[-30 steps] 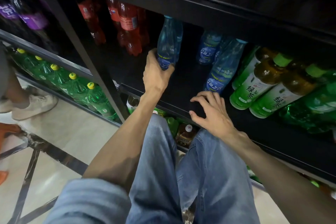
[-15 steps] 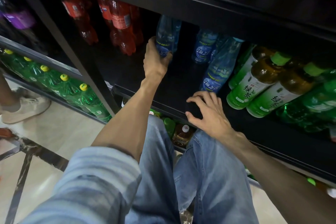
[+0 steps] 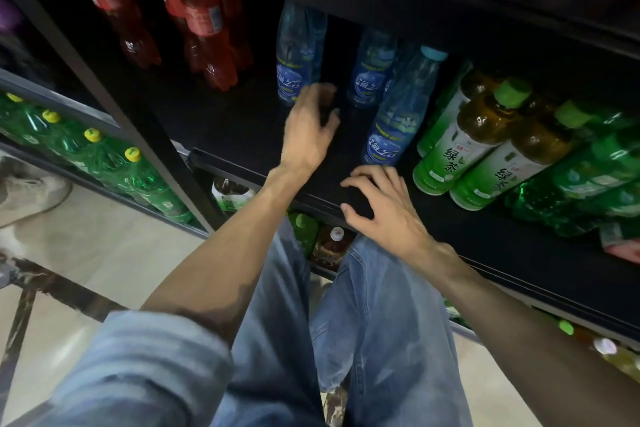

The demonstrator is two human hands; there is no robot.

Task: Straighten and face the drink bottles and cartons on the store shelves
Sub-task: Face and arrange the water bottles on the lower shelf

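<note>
Three blue-labelled water bottles stand on the dark shelf: one at the back left, one further right, and one nearer the front edge. My left hand is blurred just below and right of the back-left bottle, with its fingers off the bottle and holding nothing. My right hand rests on the shelf's front edge with fingers spread and bent, just below the front blue bottle. Green tea bottles lean at the right.
Red soda bottles stand at the back left of the same shelf. Green soda bottles with yellow caps fill the neighbouring bay at the left. More bottles sit on the shelf below. Someone's shoe is on the floor at the left.
My left hand has let go of the back-left blue bottle and drawn back to the right. That bottle now stands deeper on the shelf. My right hand has stayed on the shelf edge.
</note>
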